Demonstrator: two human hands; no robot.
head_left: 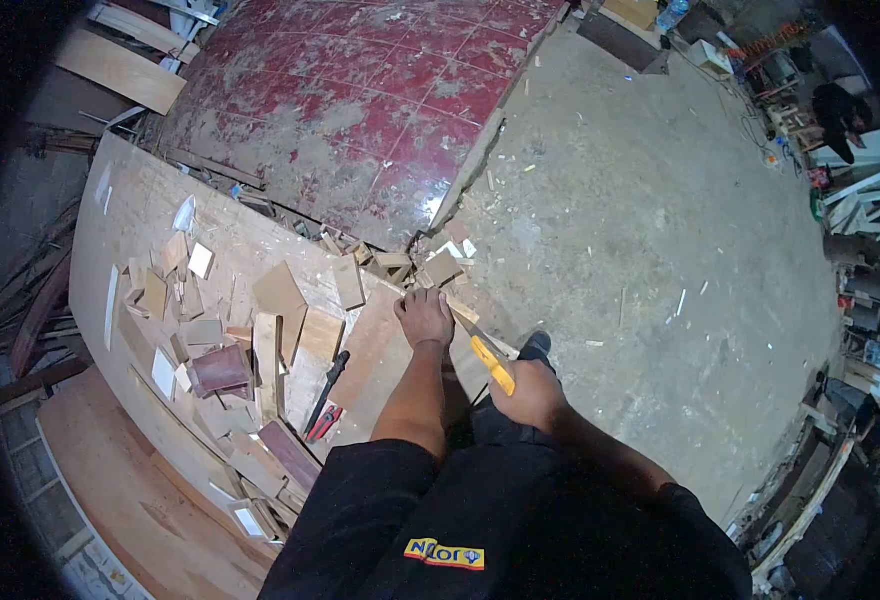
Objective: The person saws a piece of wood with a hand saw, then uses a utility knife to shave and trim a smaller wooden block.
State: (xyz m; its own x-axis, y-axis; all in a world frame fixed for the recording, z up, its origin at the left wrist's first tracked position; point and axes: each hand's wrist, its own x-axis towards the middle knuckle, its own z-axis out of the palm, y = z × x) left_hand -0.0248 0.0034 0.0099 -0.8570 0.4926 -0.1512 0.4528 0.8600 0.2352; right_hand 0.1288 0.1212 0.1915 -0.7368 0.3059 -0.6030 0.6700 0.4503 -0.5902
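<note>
My right hand (532, 395) is closed around the yellow handle of a hand saw (493, 364). The saw's narrow blade points up and to the left, toward a strip of light wood just beside my left hand (425, 315). That hand presses from above on the end of a flat brown wooden board (372, 345), its fingers bent over the far edge. Left of the board lie a slim black tool (330, 388) and a red-handled tool (324, 423). Where the blade meets the wood is hard to make out.
Wood offcuts (190, 320) cover the worktable (120, 210) to the left. Beyond it is a dusty red tiled surface (360, 90). A concrete floor (650, 230) with scattered scraps spreads to the right, with cluttered items along its far edge. A shoe (535, 345) shows below the saw.
</note>
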